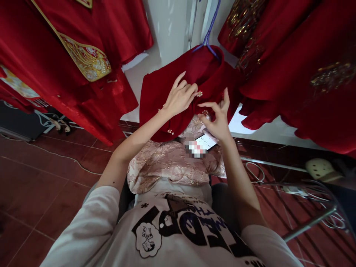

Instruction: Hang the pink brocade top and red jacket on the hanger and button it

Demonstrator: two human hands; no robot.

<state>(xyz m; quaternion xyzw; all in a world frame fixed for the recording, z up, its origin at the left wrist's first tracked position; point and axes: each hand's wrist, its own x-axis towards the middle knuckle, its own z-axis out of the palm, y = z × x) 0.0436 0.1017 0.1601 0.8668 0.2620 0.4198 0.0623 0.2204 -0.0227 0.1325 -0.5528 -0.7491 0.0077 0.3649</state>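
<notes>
A red velvet-like jacket [158,92] with flower-shaped jewelled buttons hangs on a purple hanger [207,39], its lower part over my lap. My left hand [180,97] lies on its front, thumb and bent fingers closed at the cloth edge beside one jewelled button [199,94]; one finger points upward. To the right, my right hand [218,120] has its fingers apart, thumb and forefinger curved around the space by another jewelled button [205,112]. No object shows between them. Pink brocade cloth [167,163] covers my lap, and a lit phone [207,142] lies on it.
Red garments with gold trim [86,55] hang at the left, and beaded red garments [292,74] at the right. A metal rack [308,224], white cables [256,171] and a pale clog [319,168] are at lower right. Shoes [62,124] stand at left on the tiled floor.
</notes>
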